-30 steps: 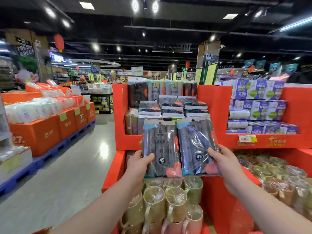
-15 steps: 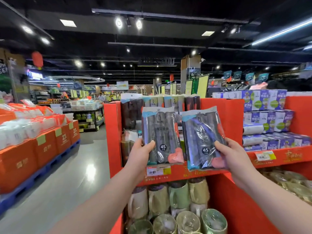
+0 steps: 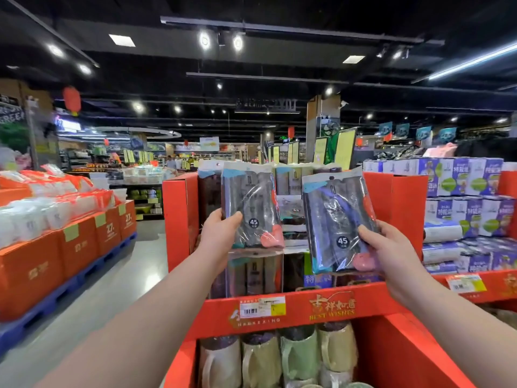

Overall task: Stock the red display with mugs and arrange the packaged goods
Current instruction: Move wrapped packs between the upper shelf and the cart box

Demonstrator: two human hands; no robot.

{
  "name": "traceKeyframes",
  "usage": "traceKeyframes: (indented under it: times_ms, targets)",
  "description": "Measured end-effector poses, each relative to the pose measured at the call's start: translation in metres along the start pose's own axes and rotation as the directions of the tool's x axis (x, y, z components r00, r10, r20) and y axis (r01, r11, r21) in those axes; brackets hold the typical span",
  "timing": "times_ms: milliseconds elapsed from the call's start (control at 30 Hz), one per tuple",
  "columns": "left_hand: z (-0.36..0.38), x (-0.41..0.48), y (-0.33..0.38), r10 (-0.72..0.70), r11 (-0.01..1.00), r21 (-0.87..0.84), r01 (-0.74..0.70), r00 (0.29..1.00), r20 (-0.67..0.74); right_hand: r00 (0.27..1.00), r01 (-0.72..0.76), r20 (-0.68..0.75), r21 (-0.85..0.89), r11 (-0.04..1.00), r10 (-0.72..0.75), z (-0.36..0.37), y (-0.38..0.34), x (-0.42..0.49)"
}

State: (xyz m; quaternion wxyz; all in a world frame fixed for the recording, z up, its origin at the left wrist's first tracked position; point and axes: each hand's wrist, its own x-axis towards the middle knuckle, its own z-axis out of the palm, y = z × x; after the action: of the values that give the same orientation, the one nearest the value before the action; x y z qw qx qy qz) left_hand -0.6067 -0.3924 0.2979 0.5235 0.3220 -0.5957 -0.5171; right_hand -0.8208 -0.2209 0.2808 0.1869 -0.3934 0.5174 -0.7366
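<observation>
My left hand [image 3: 219,231] grips one clear pack of dark rolls marked 45 [image 3: 250,208] by its lower left corner. My right hand [image 3: 387,249] grips a second, matching pack [image 3: 335,222] by its lower right edge. Both packs are held upright in front of the upper shelf of the red display [image 3: 296,306], where more such packs [image 3: 251,275] stand and lie. Several wrapped mugs [image 3: 299,357] in cream and green stand in the bin below the shelf edge.
Purple and white boxed goods [image 3: 470,200] fill the red shelf to the right. Across the grey aisle floor [image 3: 117,289] on the left, orange cartons [image 3: 75,245] with white packs sit on blue pallets. Store shelving and people stand far behind.
Both hands have lifted the two packs from low in front of the mugs up to the upper shelf and moved them apart. The view has tilted upward.
</observation>
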Motion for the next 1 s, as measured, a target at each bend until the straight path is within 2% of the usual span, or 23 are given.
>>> traceKeyframes:
  times_ms: [200,367,467,600,700,733,800,1000]
  targets:
    - [0.017,0.022,0.006,0.139,0.975,0.190,-0.117,0.985,-0.106,0.998,0.047,0.042,-0.013,0.999,-0.047,-0.004,-0.007,0.022]
    - [0.021,0.031,0.003,0.203,0.916,0.375,-0.146,0.972,-0.119,0.997,0.057,0.057,-0.016,0.998,-0.056,-0.009,-0.011,0.038]
    - [0.023,0.034,0.002,0.291,0.788,0.578,-0.213,0.956,-0.044,0.995,0.057,0.081,-0.017,0.998,-0.055,-0.007,-0.011,0.049]
    - [0.023,0.024,0.009,0.326,0.612,0.730,-0.304,0.938,0.118,0.993,0.045,0.112,-0.024,0.999,-0.042,0.000,-0.009,0.062]
    - [0.021,0.013,0.011,0.320,0.232,0.875,-0.425,0.883,0.344,0.992,0.038,0.122,-0.028,0.999,-0.034,0.007,-0.007,0.072]
    - [0.019,0.014,0.009,0.299,0.142,0.889,-0.435,0.875,0.380,0.991,0.041,0.126,-0.040,0.998,-0.036,0.010,-0.007,0.075]
    - [0.016,0.018,0.006,0.284,0.092,0.900,-0.426,0.877,0.387,0.990,0.040,0.135,-0.056,0.998,-0.032,0.017,-0.009,0.082]
    - [0.022,0.025,0.004,0.262,0.087,0.905,-0.417,0.886,0.383,0.987,0.029,0.160,-0.106,0.994,-0.011,0.041,-0.008,0.108]
